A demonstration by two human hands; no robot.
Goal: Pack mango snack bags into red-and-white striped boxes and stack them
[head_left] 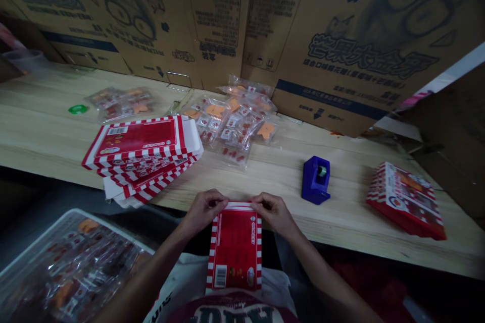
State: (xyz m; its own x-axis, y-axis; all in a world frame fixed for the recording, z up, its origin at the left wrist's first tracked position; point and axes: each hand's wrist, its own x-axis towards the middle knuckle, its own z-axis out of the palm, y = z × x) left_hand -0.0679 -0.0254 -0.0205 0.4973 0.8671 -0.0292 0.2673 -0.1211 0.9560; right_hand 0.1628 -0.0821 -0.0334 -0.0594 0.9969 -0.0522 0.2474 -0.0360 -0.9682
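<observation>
A red box with striped red-and-white edges (235, 245) is held over my lap, its printed back with a barcode facing up. My left hand (205, 208) pinches the top left corner at the white-edged end. At the top right corner, my right hand (273, 212) grips the same end between thumb and fingers. Beyond my left hand lies a fanned stack of flat red-and-white cartons (142, 144). Several clear sachets with orange and red pieces (235, 116) are heaped past the hands. A blue tape dispenser (316, 180) stands right of my right hand.
A white bin (71, 214) of sachets sits at lower left. Finished-looking red boxes (405, 199) lie on the right of the wooden table (348, 222). Large cardboard cartons (341, 45) wall off the back. More sachets (121, 102) and a green object (78, 109) lie at left.
</observation>
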